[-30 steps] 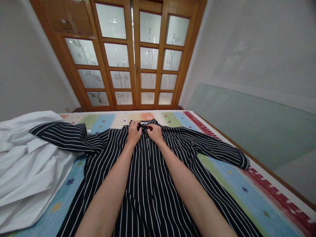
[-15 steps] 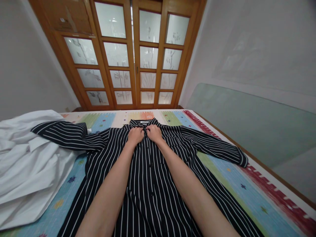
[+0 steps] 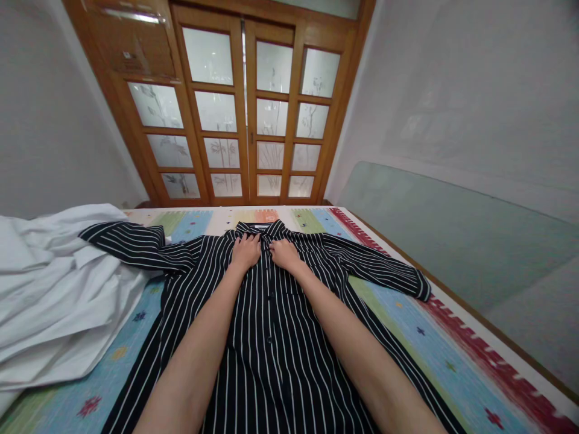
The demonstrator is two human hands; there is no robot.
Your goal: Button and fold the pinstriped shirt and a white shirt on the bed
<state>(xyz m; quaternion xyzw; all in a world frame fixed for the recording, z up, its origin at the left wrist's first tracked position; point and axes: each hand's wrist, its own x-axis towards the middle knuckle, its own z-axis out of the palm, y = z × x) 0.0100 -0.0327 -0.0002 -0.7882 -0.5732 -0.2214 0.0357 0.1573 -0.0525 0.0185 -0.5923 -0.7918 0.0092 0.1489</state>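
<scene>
Left hand (image 3: 246,251) and right hand (image 3: 284,254) touch the striped shirt (image 3: 259,374), its near end cut off; finger grip cannot be told.

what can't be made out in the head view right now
In the head view:
Striped shirt: lower end cut off by bottom edge.
White cloth: left part cut off by left edge.
Collar label: any print too small.
Left hand and right hand: hide the shirt front beneath.

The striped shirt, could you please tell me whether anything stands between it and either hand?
Nothing visible does: the left hand and right hand both touch the striped shirt just below its collar. The white cloth lies off to the left, partly under one sleeve, away from both hands.
</scene>
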